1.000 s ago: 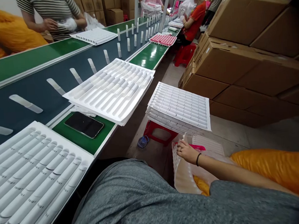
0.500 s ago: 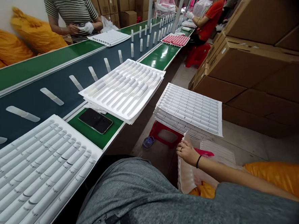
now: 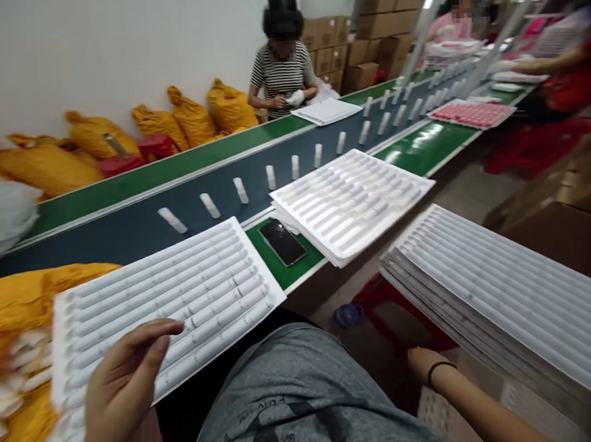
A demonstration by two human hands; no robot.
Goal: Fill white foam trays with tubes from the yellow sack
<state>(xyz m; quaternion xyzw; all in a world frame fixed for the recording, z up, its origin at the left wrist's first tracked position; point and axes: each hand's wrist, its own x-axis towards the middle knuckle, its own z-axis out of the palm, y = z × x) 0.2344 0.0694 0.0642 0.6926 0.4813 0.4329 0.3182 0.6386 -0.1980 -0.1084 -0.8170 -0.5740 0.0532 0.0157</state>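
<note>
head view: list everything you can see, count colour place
near tray: 1, white, filled with white tubes, bench edge, under left hand
tray stack: 1, white, on bench past the phone
side stack: 1, white trays, right of the bench, lower
phone: 1, black, on the green strip between near tray and tray stack
belt: 1, dark blue, behind the bench
belt tubes: long row, white, spaced along the belt
sacks: several, yellow, by the wall; one near left
pink tray: 1, far right
boxes: many, brown, far back
co-worker: 1, striped shirt, across the belt
left hand: fingers stretched over near tray's front edge
right hand: low by side stack, black wristband, grip hidden
</note>
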